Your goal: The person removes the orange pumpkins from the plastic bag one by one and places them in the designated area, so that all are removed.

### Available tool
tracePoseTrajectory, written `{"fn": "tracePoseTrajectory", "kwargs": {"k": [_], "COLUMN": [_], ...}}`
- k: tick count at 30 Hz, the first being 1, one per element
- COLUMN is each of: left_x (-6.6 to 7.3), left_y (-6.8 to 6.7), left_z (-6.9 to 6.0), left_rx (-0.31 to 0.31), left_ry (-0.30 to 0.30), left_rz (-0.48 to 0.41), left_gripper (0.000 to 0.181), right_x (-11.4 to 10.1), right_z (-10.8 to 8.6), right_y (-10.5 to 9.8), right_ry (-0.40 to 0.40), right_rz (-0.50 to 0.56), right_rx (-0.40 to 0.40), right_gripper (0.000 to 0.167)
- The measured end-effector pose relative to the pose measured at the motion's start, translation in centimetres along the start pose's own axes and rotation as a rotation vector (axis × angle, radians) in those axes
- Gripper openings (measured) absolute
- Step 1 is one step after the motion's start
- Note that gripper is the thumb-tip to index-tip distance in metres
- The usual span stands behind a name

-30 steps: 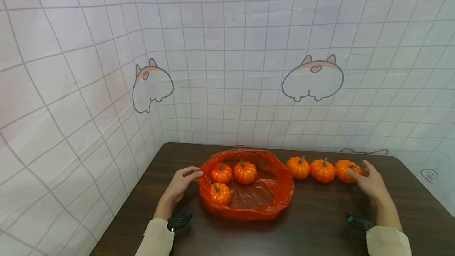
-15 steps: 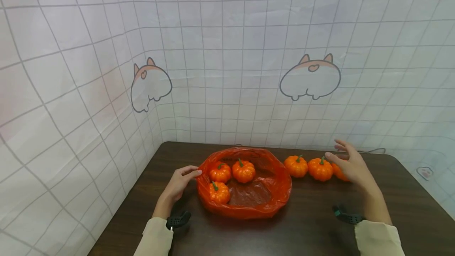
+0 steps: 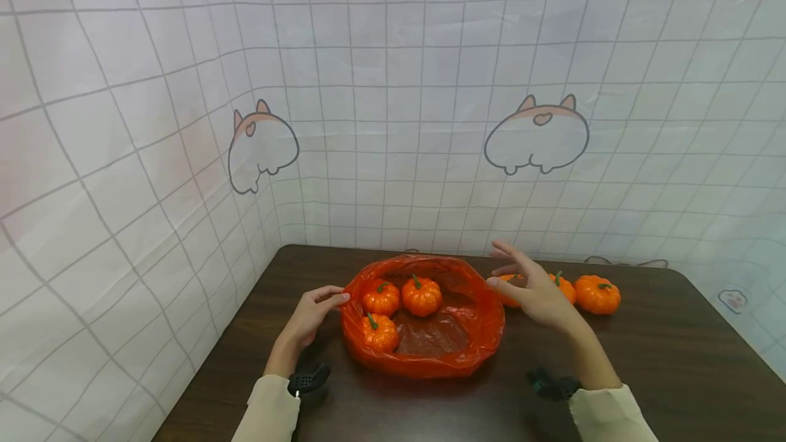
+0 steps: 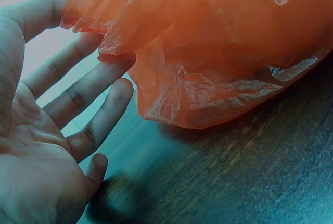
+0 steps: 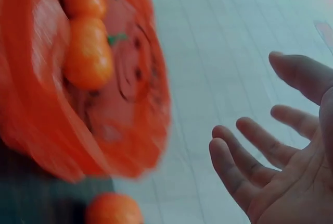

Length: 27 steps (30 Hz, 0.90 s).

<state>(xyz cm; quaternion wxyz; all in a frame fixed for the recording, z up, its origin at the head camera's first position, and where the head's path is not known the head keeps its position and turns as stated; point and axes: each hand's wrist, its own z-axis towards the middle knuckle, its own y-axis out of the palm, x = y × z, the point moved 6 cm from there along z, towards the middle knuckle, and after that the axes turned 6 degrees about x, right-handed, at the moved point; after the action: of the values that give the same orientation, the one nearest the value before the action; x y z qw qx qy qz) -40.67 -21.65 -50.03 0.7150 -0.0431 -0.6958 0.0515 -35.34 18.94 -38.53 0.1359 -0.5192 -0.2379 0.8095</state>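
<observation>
My left hand [image 3: 310, 316] pinches the red bag [image 3: 424, 365] by its left edge, three pumpkins [image 3: 422, 297] inside; my right hand [image 3: 537, 295], fingers [image 5: 229, 169] spread, holding nothing, hovers off the bag's right edge, bench [image 3: 675, 346] stretching rightward.

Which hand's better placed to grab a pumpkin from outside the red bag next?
Probably the right hand: it's open, empty and close to the outside pumpkins. The left hand pinches the rim of the red bag, on the side away from those pumpkins.
</observation>
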Motion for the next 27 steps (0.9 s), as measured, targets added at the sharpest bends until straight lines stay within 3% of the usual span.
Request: {"fn": "tracePoseTrajectory", "kwargs": {"k": [5,12,18,27], "left_x": [0.1,0.0,0.4,0.1], "left_y": [0.0,0.0,0.1,0.1], "left_z": [0.0,0.0,0.0,0.1], "left_rx": [-0.001,0.001,-0.009,-0.002], "left_ry": [0.010,0.023,0.018,0.007], "left_rz": [0.000,-0.006,-0.013,0.002], "left_gripper": [0.032,0.032,0.036,0.034], "right_x": [-0.3,-0.5,0.1,1.0], "right_z": [0.1,0.2,0.4,2.1], "right_y": [4.0,8.4,10.5,12.1], "right_ry": [0.006,0.009,0.048,0.136], "right_rz": [0.020,0.115,0.130,0.037], "right_rx": [-0.084,-0.119,-0.114,-0.107], "right_gripper": [0.071,0.070,0.073,0.073]}}
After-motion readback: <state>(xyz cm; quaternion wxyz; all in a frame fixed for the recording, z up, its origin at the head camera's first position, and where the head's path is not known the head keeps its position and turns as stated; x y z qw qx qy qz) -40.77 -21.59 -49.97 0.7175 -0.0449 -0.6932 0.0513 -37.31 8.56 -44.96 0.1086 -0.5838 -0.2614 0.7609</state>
